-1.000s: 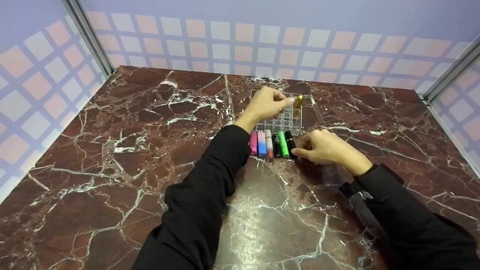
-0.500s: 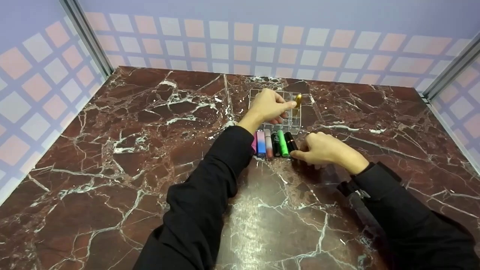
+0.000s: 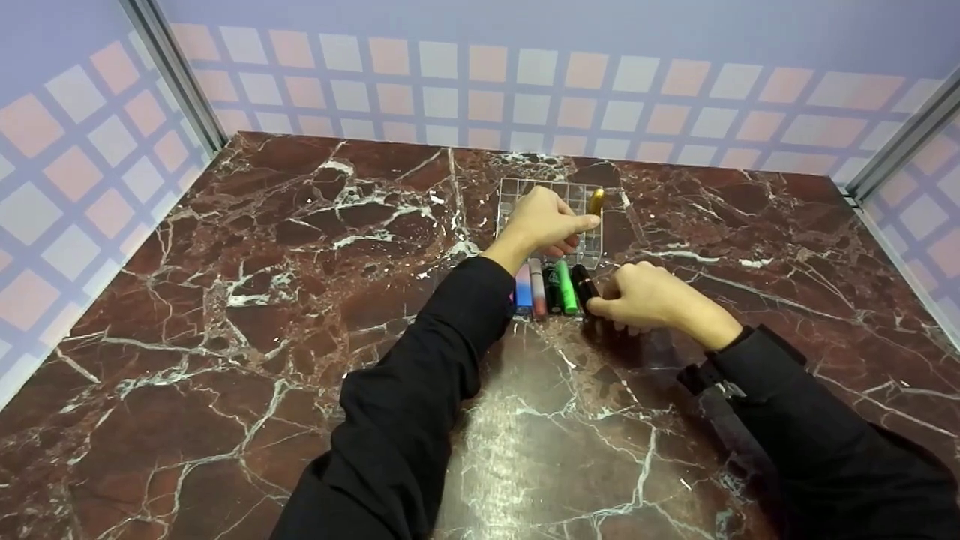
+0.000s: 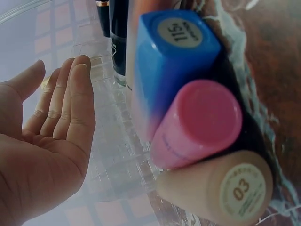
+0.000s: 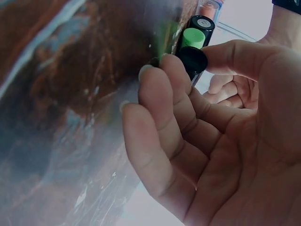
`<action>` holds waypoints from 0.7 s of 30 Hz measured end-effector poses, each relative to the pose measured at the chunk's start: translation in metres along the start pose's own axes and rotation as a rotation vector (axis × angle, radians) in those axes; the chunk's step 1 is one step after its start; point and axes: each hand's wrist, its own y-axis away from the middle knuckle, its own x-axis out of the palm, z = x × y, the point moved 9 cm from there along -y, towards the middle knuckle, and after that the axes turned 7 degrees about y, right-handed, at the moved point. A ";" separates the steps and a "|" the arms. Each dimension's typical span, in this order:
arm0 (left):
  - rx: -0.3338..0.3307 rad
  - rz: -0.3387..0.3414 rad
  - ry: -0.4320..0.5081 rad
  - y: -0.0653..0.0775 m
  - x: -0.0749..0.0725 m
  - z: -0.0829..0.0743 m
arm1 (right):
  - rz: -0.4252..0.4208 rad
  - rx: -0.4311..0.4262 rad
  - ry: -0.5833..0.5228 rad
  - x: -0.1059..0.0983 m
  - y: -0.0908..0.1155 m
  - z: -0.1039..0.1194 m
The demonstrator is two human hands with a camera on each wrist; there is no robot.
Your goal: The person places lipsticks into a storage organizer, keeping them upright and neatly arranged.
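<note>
My right hand point(image 3: 645, 296) pinches the near end of a black lipstick tube point(image 3: 580, 279) with a gold ring, at the right end of a row of cosmetic tubes. In the right wrist view, thumb and fingertips meet its black round end point(image 5: 193, 60), beside a green tube point(image 5: 193, 37). My left hand point(image 3: 544, 221) hangs over a clear compartmented organizer point(image 3: 592, 256), its thumb close to a gold tube point(image 3: 596, 201) standing in the right side. The left wrist view shows that hand's fingers loosely extended with nothing in them.
In the left wrist view, a blue square lipstick point(image 4: 171, 56), a pink tube point(image 4: 202, 117) and a beige tube point(image 4: 225, 188) lie side by side in front of the organizer. The marbled table point(image 3: 225, 420) meets a patterned back wall point(image 3: 442, 67).
My left hand has shifted slightly right and toward me over the organizer, its sleeve covering the pink tube. The black lipstick tube has tilted slightly away from the green one.
</note>
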 end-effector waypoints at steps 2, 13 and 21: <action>-0.005 -0.002 0.002 0.000 0.001 0.000 | -0.013 -0.011 0.003 -0.002 0.001 0.002; -0.012 -0.024 0.087 0.001 0.000 0.004 | -0.111 -0.087 0.009 -0.023 0.012 0.019; -0.033 0.034 0.427 0.000 -0.003 0.003 | -0.217 -0.078 0.012 -0.039 0.014 0.023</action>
